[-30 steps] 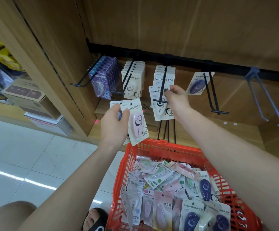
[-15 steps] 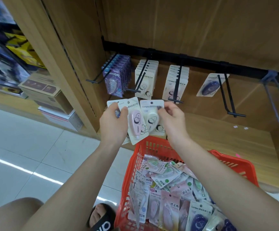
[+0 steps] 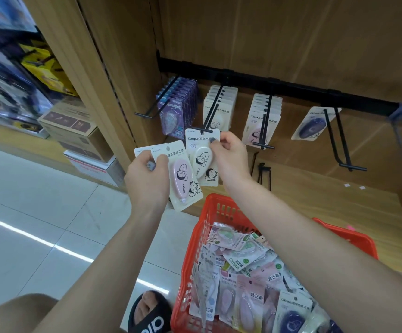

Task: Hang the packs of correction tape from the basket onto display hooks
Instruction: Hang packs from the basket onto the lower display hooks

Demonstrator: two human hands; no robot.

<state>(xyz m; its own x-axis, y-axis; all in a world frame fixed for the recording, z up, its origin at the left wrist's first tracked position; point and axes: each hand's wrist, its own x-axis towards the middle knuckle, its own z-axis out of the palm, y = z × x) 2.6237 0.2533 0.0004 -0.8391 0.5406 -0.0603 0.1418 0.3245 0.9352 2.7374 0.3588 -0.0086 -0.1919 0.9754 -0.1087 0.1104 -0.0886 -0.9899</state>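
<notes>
We see the right hand point(image 3: 228, 159) pinching a cream Campus correction-tape pack point(image 3: 203, 159) by its upper right corner, thumb and fingertips curled onto the card, with the pack's top edge level with the tip of the second display hook point(image 3: 210, 116), which sits at twelve o'clock from the pack. The left hand point(image 3: 147, 179), at nine o'clock from the right, has its fingers curled round a small fan of spare packs, the frontmost a pink correction-tape pack point(image 3: 183, 176); how many lie behind it we cannot tell. At six o'clock, low in the view, the red basket point(image 3: 219, 207) holds a loose heap of further packs. On the black rail point(image 3: 291, 85) hang, from ten o'clock to two o'clock, a purple row point(image 3: 173, 116), a cream row point(image 3: 221, 104), a pale pink row point(image 3: 262, 118) and a single navy pack point(image 3: 313, 124). We judge the step in hand to be threading the cream pack onto the cream row's hook — matching colour to colour. To do it well, we would keep the card square to the wire, find the punched hole at the top centre, bring it to the upturned tip, and slide the card back until it sits against its neighbours. The chief risk is a thin card — it may bend or catch on the tip if pushed askew. The left hand should hold its packs clear of the hook.
</notes>
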